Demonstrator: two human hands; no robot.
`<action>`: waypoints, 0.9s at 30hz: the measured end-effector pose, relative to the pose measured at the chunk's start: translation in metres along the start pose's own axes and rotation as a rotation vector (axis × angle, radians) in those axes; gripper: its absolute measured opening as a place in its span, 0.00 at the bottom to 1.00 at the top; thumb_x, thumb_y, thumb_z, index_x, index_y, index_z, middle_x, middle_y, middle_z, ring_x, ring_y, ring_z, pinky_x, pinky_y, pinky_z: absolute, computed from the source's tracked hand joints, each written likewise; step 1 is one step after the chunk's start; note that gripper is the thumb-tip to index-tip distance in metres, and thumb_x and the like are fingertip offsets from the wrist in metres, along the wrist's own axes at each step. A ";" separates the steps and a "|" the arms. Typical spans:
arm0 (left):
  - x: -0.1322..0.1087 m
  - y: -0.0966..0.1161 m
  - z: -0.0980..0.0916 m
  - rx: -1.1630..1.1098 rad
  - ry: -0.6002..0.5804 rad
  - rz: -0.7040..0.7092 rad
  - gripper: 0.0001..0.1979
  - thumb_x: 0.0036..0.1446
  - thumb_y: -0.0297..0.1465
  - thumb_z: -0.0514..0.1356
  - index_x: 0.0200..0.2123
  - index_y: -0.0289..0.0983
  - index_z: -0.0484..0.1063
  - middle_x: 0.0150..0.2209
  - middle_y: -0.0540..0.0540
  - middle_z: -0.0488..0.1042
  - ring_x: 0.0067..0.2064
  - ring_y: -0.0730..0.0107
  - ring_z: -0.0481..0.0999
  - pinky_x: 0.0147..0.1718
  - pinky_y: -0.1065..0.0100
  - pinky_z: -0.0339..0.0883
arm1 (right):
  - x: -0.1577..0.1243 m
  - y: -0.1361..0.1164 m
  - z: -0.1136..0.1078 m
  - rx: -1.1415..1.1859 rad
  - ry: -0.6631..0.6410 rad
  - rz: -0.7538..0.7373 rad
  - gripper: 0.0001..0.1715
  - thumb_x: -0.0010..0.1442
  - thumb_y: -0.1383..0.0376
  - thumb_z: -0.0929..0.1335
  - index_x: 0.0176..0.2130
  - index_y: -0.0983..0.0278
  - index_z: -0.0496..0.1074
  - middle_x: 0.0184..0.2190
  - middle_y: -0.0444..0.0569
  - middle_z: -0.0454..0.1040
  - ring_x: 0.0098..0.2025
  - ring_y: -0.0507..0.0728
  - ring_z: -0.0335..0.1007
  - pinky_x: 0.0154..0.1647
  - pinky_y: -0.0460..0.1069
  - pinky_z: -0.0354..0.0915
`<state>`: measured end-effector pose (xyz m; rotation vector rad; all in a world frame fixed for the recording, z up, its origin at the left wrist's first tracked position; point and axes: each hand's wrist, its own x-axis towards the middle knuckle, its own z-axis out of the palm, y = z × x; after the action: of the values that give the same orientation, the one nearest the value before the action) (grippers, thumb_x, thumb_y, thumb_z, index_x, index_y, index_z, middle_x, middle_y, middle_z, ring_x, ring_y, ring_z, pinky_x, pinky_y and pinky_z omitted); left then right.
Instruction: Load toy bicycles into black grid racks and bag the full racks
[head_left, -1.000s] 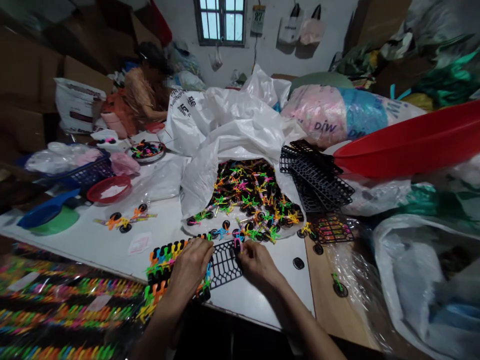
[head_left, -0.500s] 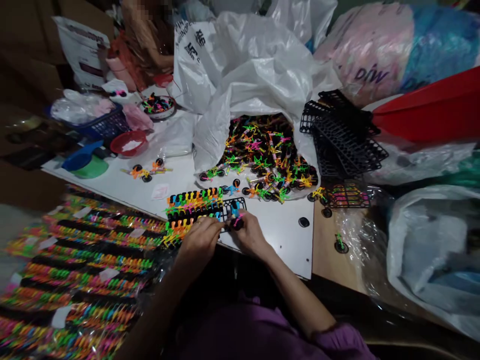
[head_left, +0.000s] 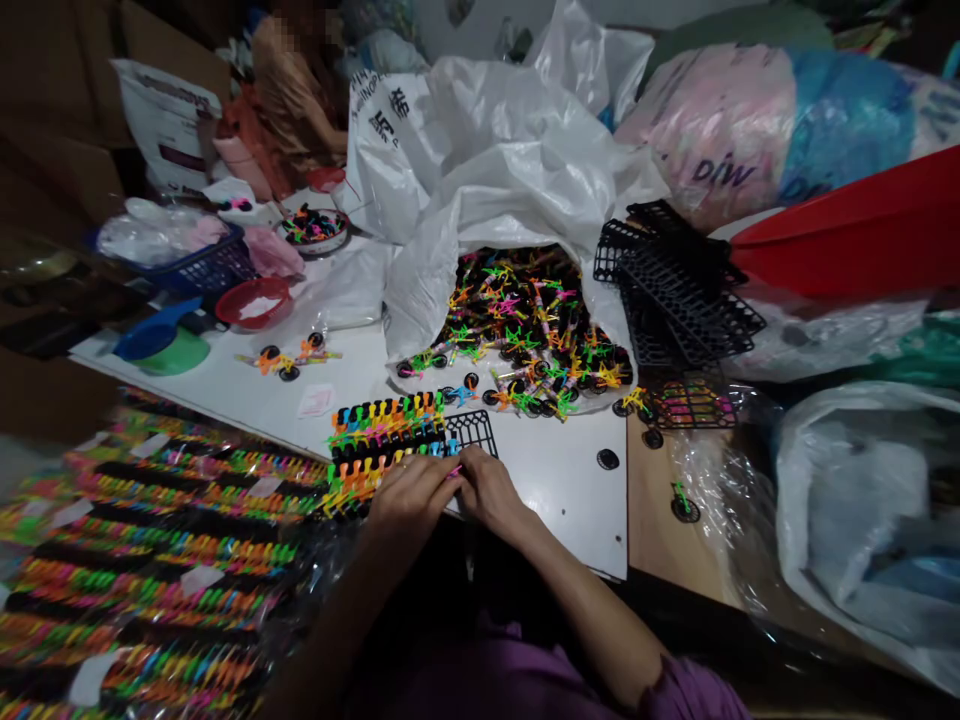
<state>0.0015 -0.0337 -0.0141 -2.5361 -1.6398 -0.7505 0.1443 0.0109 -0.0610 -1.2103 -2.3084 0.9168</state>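
Observation:
A black plastic grid rack [head_left: 480,432] lies at the table's front edge, its left part filled with rows of small toy bicycles [head_left: 386,410] in several colours. My left hand [head_left: 412,492] is closed at the rack's near side, fingertips pinching a pink toy bicycle [head_left: 454,471] that is mostly hidden. Meeting it from the right, my right hand [head_left: 491,487] has its fingers closed on the same bicycle, over the rack's near right part. A blue toy bicycle [head_left: 459,392] lies just beyond the rack.
An open white sack [head_left: 424,290] spills loose toy bicycles [head_left: 525,310] onto the table. Black racks [head_left: 682,290] are stacked on the right. Packed bicycle rows [head_left: 172,540] fill the lower left. Bowls [head_left: 255,303] and a blue basket [head_left: 195,262] stand left; another person [head_left: 296,90] sits behind.
My right hand has brought the pink toy bicycle down to the rack's near side. Both hands have drawn together there, and the rack's far right cells now show. The view has shifted slightly.

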 end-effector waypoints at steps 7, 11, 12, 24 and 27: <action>0.000 0.001 0.002 0.075 -0.003 0.000 0.13 0.62 0.28 0.48 0.39 0.39 0.72 0.38 0.48 0.76 0.41 0.66 0.72 0.42 0.63 0.63 | 0.004 0.004 0.009 -0.100 0.066 -0.015 0.05 0.57 0.68 0.59 0.34 0.63 0.63 0.33 0.47 0.66 0.33 0.53 0.62 0.31 0.45 0.56; 0.003 0.006 0.010 0.051 -0.003 -0.075 0.12 0.62 0.30 0.49 0.39 0.40 0.72 0.36 0.48 0.76 0.39 0.67 0.72 0.40 0.65 0.64 | 0.001 0.010 -0.003 -0.132 0.014 -0.035 0.05 0.57 0.68 0.60 0.36 0.64 0.63 0.35 0.48 0.66 0.35 0.53 0.62 0.34 0.45 0.58; 0.004 0.007 0.012 0.054 0.002 -0.094 0.12 0.62 0.30 0.49 0.39 0.40 0.72 0.36 0.47 0.76 0.38 0.67 0.72 0.40 0.65 0.65 | 0.000 0.010 -0.006 -0.142 0.005 -0.034 0.06 0.57 0.68 0.60 0.36 0.64 0.63 0.36 0.48 0.66 0.36 0.53 0.62 0.34 0.45 0.58; -0.003 0.004 0.017 0.146 0.080 -0.097 0.12 0.61 0.27 0.50 0.43 0.37 0.71 0.35 0.46 0.76 0.38 0.66 0.73 0.41 0.65 0.64 | 0.015 -0.005 -0.021 -0.228 -0.165 -0.001 0.09 0.58 0.66 0.62 0.39 0.64 0.69 0.36 0.50 0.71 0.35 0.54 0.67 0.33 0.46 0.60; -0.007 0.003 0.018 0.142 0.055 -0.153 0.11 0.60 0.28 0.50 0.42 0.38 0.71 0.34 0.46 0.76 0.38 0.64 0.73 0.40 0.64 0.65 | 0.035 0.005 -0.049 -0.161 -0.256 -0.029 0.08 0.57 0.66 0.64 0.38 0.63 0.71 0.34 0.47 0.71 0.35 0.53 0.67 0.34 0.44 0.59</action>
<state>0.0083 -0.0358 -0.0324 -2.2951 -1.8157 -0.6796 0.1561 0.0604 -0.0279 -1.1776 -2.6389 0.9378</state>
